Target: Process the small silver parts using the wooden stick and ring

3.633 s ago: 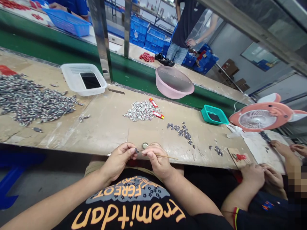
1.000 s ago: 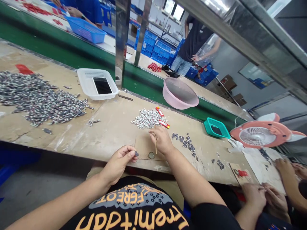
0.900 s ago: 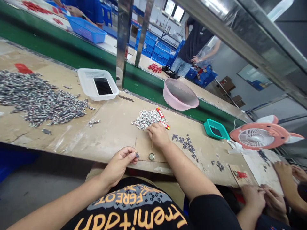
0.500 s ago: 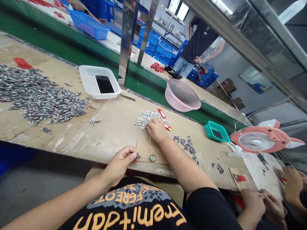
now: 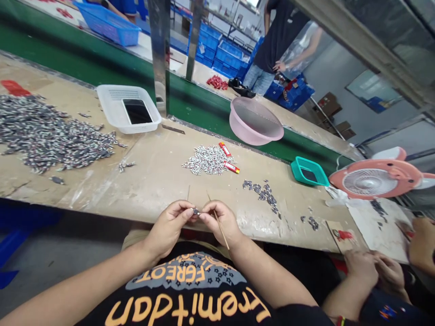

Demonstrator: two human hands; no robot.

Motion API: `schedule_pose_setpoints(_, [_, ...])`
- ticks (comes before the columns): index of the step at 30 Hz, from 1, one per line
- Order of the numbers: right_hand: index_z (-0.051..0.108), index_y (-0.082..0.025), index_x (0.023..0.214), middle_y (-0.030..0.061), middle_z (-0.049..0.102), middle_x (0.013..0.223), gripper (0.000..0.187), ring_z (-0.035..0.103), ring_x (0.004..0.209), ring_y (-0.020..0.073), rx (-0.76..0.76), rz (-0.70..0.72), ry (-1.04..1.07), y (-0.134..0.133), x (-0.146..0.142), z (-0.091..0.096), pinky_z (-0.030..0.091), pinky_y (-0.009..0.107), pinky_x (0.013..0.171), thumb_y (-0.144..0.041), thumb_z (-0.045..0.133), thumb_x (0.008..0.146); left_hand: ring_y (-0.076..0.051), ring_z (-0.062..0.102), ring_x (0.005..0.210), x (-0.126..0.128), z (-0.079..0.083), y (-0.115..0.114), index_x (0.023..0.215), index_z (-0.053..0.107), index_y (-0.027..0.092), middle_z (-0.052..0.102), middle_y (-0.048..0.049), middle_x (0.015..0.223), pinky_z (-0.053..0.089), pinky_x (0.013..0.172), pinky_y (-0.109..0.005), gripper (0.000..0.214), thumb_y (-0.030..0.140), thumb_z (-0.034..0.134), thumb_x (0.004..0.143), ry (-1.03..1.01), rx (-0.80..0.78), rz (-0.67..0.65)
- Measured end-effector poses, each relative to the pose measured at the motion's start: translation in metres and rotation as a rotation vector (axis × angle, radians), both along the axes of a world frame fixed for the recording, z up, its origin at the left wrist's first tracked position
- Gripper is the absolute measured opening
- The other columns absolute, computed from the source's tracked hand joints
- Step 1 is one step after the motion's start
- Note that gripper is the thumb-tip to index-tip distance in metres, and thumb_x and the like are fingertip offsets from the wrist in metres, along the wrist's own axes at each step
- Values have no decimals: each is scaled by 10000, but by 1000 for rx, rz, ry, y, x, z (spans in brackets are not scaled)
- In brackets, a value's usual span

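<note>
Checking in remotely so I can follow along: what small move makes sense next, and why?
Probably bring the wooden stick to the small grey metal piece, I'd judge. The left hand pinches that piece at its fingertips, while the right hand grips the stick close beside it.

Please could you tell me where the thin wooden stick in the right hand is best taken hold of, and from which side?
Best pinch the thin wooden stick about midway along, where the right hand has it, coming from the person's own side. It is slender and lies slanted, with both ends sticking out past the hand, so a grip near the middle would likely keep it steadiest.
</note>
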State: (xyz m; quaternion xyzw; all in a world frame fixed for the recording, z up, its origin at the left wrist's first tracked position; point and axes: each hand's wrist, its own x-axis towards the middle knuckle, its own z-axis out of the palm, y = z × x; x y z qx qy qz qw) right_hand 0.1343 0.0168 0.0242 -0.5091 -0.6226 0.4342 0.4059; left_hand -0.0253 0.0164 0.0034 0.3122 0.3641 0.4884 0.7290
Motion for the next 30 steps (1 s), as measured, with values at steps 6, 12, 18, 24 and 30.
schedule_pose_setpoints(6, [521, -194, 797, -30, 539, 700, 160, 489, 615, 102, -86, -31, 61, -9, 5, -5, 414, 221, 575, -291, 642, 761, -140, 605, 781, 6, 1, -9, 857, 644, 190, 663, -10, 809, 477, 770, -255, 117, 266, 669, 771, 139, 78, 10])
schedule_pose_setpoints(12, [495, -200, 807, -36, 505, 694, 177, 461, 606, 96, -88, -27, 100, -13, 4, -10, 399, 212, 561, -314, 626, 774, -145, 593, 787, 6, 3, -12, 845, 650, 188, 653, -16, 831, 471, 757, -250, 137, 277, 687, 747, 275, 133, 9])
schedule_pose_setpoints(18, [475, -214, 885, -4, 540, 783, 198, 520, 686, 120, -106, 86, 257, -18, 7, -5, 458, 254, 642, -367, 584, 823, -119, 570, 741, 11, 8, -12, 900, 585, 195, 607, 6, 792, 462, 736, -243, 224, 239, 710, 720, 60, 4, -1])
schedule_pose_setpoints(24, [521, -209, 875, 22, 554, 825, 92, 536, 767, 145, 172, -1, 39, -26, 35, -4, 453, 298, 740, -296, 539, 854, -89, 531, 678, -1, 9, -5, 958, 593, 197, 601, 10, 765, 447, 657, -184, 287, 240, 725, 706, 81, -50, 37])
schedule_pose_setpoints(30, [572, -195, 848, 24, 577, 797, 81, 528, 738, 157, 313, -381, -382, 13, 116, -15, 445, 305, 714, -266, 556, 814, -77, 544, 658, -68, 1, 46, 863, 633, 178, 627, 42, 722, 451, 638, -149, 216, 162, 729, 670, 267, 5, 290])
